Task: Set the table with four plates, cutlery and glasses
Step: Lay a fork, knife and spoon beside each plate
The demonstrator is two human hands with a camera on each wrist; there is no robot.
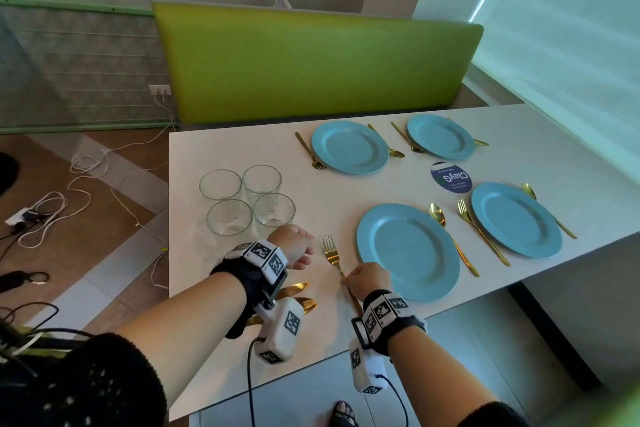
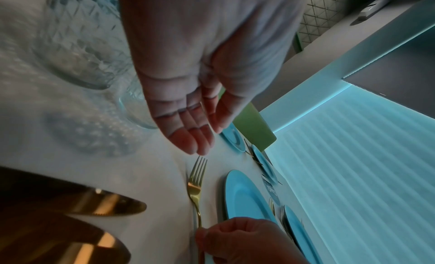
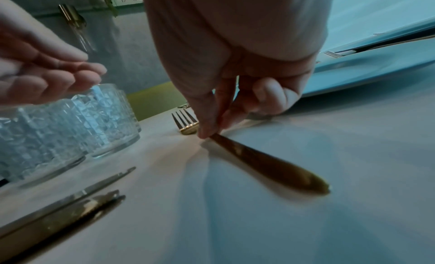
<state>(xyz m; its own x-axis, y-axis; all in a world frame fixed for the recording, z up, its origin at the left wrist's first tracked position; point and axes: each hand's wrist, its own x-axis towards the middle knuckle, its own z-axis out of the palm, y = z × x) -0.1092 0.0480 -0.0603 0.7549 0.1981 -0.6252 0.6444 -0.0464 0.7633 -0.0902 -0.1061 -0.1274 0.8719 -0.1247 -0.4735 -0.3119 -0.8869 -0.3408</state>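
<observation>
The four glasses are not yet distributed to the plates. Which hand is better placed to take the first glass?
Probably the left hand. It is open, holds nothing and hovers beside the glasses. The right hand is farther from them and pinches the fork beside the nearest plate.

Your white table (image 1: 263, 149) runs from lower left to right of the head view. Four blue plates (image 1: 408, 251) sit right of centre, each flanked by a gold fork (image 1: 333, 257) and spoon (image 1: 438, 215). Four clear glasses (image 1: 229, 222) cluster at centre left. Gold knives (image 1: 300, 295) lie near the lower edge. A round blue sticker (image 1: 451, 177) lies between the plates.
</observation>
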